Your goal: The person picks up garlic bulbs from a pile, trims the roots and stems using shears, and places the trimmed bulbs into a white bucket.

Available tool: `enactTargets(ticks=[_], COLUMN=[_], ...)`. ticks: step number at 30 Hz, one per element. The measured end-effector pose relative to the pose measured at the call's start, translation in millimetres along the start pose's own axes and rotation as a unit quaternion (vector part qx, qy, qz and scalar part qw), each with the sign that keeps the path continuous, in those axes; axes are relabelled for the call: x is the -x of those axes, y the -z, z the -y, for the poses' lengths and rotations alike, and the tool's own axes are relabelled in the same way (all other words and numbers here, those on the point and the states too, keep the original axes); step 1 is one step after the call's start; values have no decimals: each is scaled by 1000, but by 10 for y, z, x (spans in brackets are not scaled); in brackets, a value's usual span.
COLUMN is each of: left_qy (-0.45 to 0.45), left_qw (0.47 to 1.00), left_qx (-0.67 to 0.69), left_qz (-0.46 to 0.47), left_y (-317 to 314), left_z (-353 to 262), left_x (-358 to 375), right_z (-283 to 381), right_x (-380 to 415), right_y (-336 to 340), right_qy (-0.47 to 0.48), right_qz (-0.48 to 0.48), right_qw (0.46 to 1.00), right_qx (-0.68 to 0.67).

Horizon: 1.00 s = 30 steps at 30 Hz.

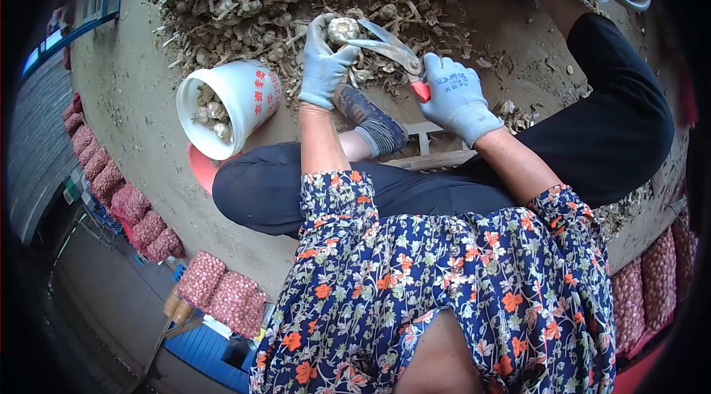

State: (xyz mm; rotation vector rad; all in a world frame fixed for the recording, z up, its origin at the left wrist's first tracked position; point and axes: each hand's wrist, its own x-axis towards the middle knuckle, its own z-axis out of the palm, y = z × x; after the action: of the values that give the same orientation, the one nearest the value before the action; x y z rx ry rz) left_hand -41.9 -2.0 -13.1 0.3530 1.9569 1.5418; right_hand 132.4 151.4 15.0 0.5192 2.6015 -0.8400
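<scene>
My left hand (324,59), in a pale grey-blue glove, is closed around a garlic bulb (343,30), root side showing. In my right hand (455,96), gloved alike with printing on the back, are pruning shears (400,55) with red handles. Their blades stand apart and point left, the tips right beside the bulb. Below and left of my left hand a white bucket (259,101) with red lettering lies tilted, with several garlic bulbs (216,111) inside. Just beyond both hands spreads a big heap of garlic with dry stalks (244,1).
Loose husks and cut stalks (437,31) litter the ground near the heap. A red rim (201,168) shows under the bucket. Filled red mesh sacks (222,292) line the left side, and more sacks (658,279) stand at right. A wooden bar (429,161) lies by my legs.
</scene>
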Motion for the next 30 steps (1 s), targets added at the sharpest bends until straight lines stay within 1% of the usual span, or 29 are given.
enactTargets(ticks=[1, 3, 4, 5, 7, 8, 9, 10, 11, 12, 13, 14, 15, 16, 17, 19, 20, 21, 23, 24, 25, 27, 28, 30], left_qy=[-2, -46, -65, -66, -152, -156, -157, -155, -152, -149, -150, -96, -41, -38, -40, 7, -19, -19, -51, -55, -53, -82, -112, -103], left_qw=[1000, 993, 979, 978, 941, 940, 940, 950, 960, 966, 966, 977, 985, 992, 992, 997, 995, 996, 997, 996, 996, 981, 977, 975], left_qx=[-7, -105, -191, -193, -300, -302, -303, -270, -236, -212, -212, -191, -169, -122, -121, -71, -92, -90, -44, -55, -55, -174, -183, -195], left_qz=[-10, -5, -35, -34, -35, -25, -23, -14, -3, -4, -1, 10, 19, 11, 10, -16, -22, -22, -39, -35, -35, 1, -2, -7], left_y=[-113, -224, -274, -300, -335, -356, -351, -337, -338, -346, -352, -362, -372, -422, -443, -445, -449, -462, -458, -434, -424, -453, -460, -433], left_z=[-71, -192, -249, -276, -341, -386, -365, -326, -300, -272, -246, -242, -238, -221, -184, -103, -114, -114, -107, -109, -106, -156, -113, -37], left_x=[87, 222, 283, 316, 365, 392, 402, 398, 400, 425, 414, 405, 411, 423, 414, 385, 378, 383, 408, 393, 411, 461, 453, 447], right_z=[12, 29, 22, 14, 4, 10, 20, 21, 14, 3, -14, -37, -64, -85, -111, -161, -169, -177, -176, -178, -164, -117, -112, -108], right_x=[15, 57, 84, 114, 157, 185, 207, 222, 230, 239, 242, 237, 226, 215, 210, 204, 224, 245, 282, 295, 281, 238, 221, 207], right_y=[31, 105, 93, 92, 95, 110, 137, 152, 146, 140, 136, 129, 126, 130, 120, 72, 101, 101, 67, 27, 18, 53, 46, 30], right_qy=[-2, 30, 45, 45, 50, 49, 42, 34, 32, 31, 29, 26, 11, -2, -2, -34, -32, -33, 15, 26, 26, -6, -7, -7], right_qz=[-3, -56, -92, -93, -75, -77, -42, -8, -10, 16, 41, 42, 76, 109, 107, 55, 58, 59, -12, -30, -28, 38, 39, 65], right_qw=[1000, 996, 991, 991, 993, 993, 996, 998, 998, 998, 997, 997, 997, 994, 994, 997, 996, 996, 1000, 998, 998, 997, 997, 995], right_qx=[1, 55, 81, 79, 75, 73, 66, 60, 58, 55, 53, 51, 12, -26, -25, -52, -57, -55, 22, 53, 52, 65, 67, 80])
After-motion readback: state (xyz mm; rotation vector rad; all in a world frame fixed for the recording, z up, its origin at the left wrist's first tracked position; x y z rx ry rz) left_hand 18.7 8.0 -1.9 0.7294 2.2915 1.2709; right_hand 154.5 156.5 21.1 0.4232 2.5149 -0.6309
